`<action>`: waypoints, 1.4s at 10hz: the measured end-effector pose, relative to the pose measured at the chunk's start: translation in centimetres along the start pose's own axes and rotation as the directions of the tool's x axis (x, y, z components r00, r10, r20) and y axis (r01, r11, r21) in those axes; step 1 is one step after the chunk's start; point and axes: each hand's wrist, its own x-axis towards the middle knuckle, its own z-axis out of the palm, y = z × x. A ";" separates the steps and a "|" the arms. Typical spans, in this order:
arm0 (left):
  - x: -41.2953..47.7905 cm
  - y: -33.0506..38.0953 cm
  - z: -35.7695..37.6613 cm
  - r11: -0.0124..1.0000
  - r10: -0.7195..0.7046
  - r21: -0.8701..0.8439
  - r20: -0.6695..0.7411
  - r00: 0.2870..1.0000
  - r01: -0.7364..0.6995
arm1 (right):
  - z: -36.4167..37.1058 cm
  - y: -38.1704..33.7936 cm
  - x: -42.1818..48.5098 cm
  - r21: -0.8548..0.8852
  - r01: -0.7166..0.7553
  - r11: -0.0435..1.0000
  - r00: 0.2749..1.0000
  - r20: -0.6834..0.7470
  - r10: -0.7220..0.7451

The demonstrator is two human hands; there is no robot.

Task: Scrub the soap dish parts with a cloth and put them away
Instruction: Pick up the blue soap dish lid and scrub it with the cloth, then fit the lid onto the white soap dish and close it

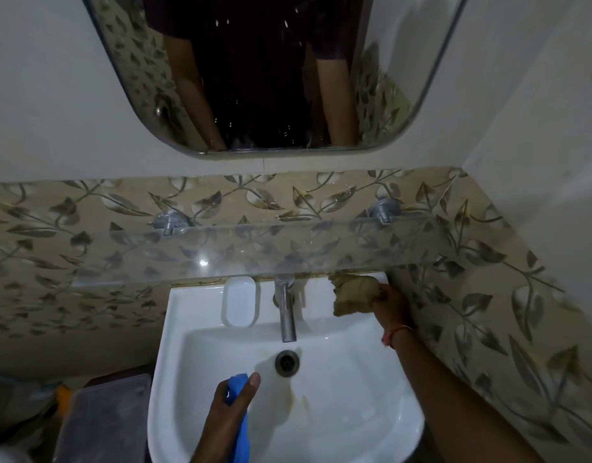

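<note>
While left hand grips blue dish part, partly hidden, right hand clutches cloth at sink's 1 o'clock corner.

One head-worn wide-angle view looks steeply down and forward from close above the sink, facing the wall. The tap sits near centre, the shelf above it, the mirror at the top edge.

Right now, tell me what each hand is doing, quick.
Left hand: closed on a blue soap dish part over the sink.
Right hand: closed on a brown cloth at the sink's back right corner.
</note>
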 end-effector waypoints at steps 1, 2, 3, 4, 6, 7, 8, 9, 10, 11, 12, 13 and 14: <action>-0.3 0.3 0.6 0.997 0.063 0.055 -0.055 0.996 -0.060 | -0.1 0.4 -0.5 0.078 0.055 0.995 0.998 -0.029 -0.053; -0.8 1.0 1.1 0.987 0.138 0.090 -0.062 0.989 -0.132 | 1.2 0.6 -4.8 -0.107 0.373 0.921 0.901 -0.196 -0.388; -0.9 2.0 1.3 0.989 0.150 0.004 -0.088 0.985 -0.151 | 4.5 2.5 -12.1 -0.042 0.541 0.840 0.839 0.093 -0.535; -0.9 3.0 1.2 0.983 0.177 -0.040 -0.085 0.981 -0.181 | 7.9 3.2 -18.7 0.112 0.421 0.900 0.741 0.530 -0.412; -1.3 4.5 -0.2 0.974 0.205 -0.073 -0.126 0.971 -0.215 | 10.9 1.5 -22.4 0.165 0.371 0.914 0.749 0.528 -0.400; -1.4 5.0 -1.5 0.969 0.164 -0.180 -0.051 0.985 -0.170 | 11.3 0.7 -22.3 0.171 0.368 0.914 0.773 0.491 -0.403; -1.7 5.5 -3.4 0.949 0.184 -0.253 -0.038 0.982 -0.188 | 11.3 -0.3 -22.2 0.259 0.259 0.930 0.799 0.483 -0.357; -1.0 5.4 -5.5 0.915 0.151 -0.384 0.039 0.988 -0.125 | 11.5 -1.0 -22.3 0.384 0.114 0.916 0.802 0.509 -0.313; -0.6 5.0 -6.0 0.826 0.145 -0.561 0.301 0.942 0.052 | 11.9 -1.5 -22.9 0.395 0.091 0.914 0.774 0.550 -0.314; -0.5 4.9 -5.9 0.712 0.203 -0.667 0.492 0.847 0.217 | 12.5 -1.8 -23.5 0.380 0.121 0.917 0.775 0.541 -0.326; -0.2 4.8 -5.9 0.622 0.273 -0.742 0.505 0.819 0.250 | 12.3 -2.2 -23.5 0.393 0.153 0.907 0.758 0.542 -0.363; 0.2 4.8 -6.3 0.583 0.286 -0.776 0.473 0.834 0.240 | 12.3 -2.2 -22.2 0.396 0.160 0.904 0.849 0.412 -0.330; 0.5 5.0 -7.0 0.566 0.292 -0.787 0.470 0.833 0.246 | 13.9 -2.2 -19.5 0.207 0.279 0.938 0.898 0.290 -0.331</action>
